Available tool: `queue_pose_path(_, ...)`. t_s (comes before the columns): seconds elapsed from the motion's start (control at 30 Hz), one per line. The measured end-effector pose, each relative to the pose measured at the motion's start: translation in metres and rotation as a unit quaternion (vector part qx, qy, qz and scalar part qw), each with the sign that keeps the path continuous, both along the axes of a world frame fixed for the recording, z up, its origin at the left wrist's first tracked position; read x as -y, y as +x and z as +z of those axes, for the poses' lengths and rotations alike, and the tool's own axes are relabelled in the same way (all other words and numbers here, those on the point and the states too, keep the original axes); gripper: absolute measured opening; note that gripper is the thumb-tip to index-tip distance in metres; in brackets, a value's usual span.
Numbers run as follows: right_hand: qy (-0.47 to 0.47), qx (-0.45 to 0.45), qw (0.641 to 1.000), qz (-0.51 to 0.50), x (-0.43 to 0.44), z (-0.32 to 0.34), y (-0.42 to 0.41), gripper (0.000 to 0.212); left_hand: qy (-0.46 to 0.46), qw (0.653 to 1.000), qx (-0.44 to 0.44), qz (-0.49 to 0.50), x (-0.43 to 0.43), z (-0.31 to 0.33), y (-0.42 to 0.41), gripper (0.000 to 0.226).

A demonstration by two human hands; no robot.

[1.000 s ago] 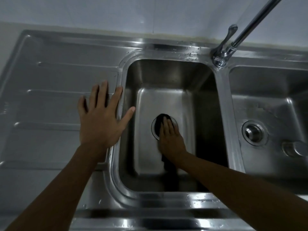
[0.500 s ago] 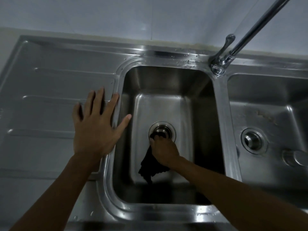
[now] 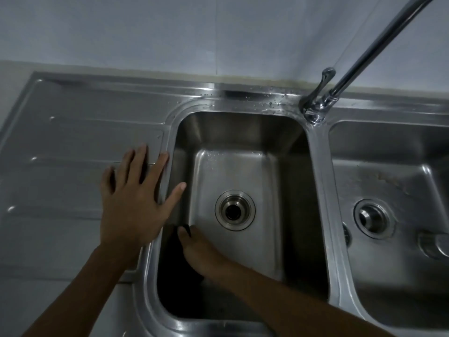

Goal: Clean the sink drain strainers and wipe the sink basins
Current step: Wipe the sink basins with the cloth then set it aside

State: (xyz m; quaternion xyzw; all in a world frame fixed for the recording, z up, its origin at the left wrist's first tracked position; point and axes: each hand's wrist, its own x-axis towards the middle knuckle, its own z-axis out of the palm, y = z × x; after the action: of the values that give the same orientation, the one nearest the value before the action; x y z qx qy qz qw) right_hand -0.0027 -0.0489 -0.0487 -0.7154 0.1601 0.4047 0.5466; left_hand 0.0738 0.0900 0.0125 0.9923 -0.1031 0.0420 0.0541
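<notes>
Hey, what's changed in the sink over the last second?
The right hand slid the dark cloth off the left basin's drain, toward you and left into the near-left corner, leaving the drain uncovered. The left hand stayed flat on the drainboard by the basin's rim; the right basin's strainer and faucet are unchanged.

Wall (image 3: 170, 27): pale and plain, it fills the top of your view.
Sealant strip (image 3: 243, 77): a light band where the wall meets the steel, running left to right.
Drainboard (image 3: 73, 142): stainless, to your left, with shallow raised ribs running across it and a few bright glints.
Faucet spout (image 3: 379, 42): a chrome tube rising at a slant toward your upper right and out of frame.
Lever handle (image 3: 326, 79): short, upright, just left of the spout.
Faucet base (image 3: 314, 113): sits on the back rim.
Water droplets (image 3: 269, 103): scattered on the rim, left of the base.
</notes>
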Motion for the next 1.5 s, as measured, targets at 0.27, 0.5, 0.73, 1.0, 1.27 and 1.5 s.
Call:
queue_pose_path(0.27,-0.065,0.178,0.882,0.432,0.053,0.045,-0.051,0.043,0.007,1.0,-0.021,-0.002,-0.001,-0.002,-0.002,0.078)
queue_pose_path(0.5,-0.145,0.321,0.837,0.419,0.081,0.089,-0.081,0.037,0.042,0.995,-0.085,-0.001,0.019,0.006,-0.066,0.092)
queue_pose_path(0.73,-0.18,0.473,0.757,0.414,0.162,0.121,-0.124,0.032,-0.027,0.985,-0.172,-0.004,0.106,0.017,-0.19,0.085)
queue_pose_path(1.0,-0.2,0.505,0.746,0.386,0.332,0.154,-0.181,0.036,-0.041,0.981,-0.182,-0.044,0.273,0.064,-0.254,0.084)
queue_pose_path(1.27,-0.301,0.431,0.834,0.168,0.573,0.213,-0.256,0.036,-0.133,0.965,-0.159,-0.16,0.511,0.103,-0.283,0.087)
queue_pose_path(1.5,-0.402,0.394,0.827,0.022,0.732,0.23,-0.3,0.039,-0.116,0.948,-0.159,-0.251,0.666,0.107,-0.302,0.085)
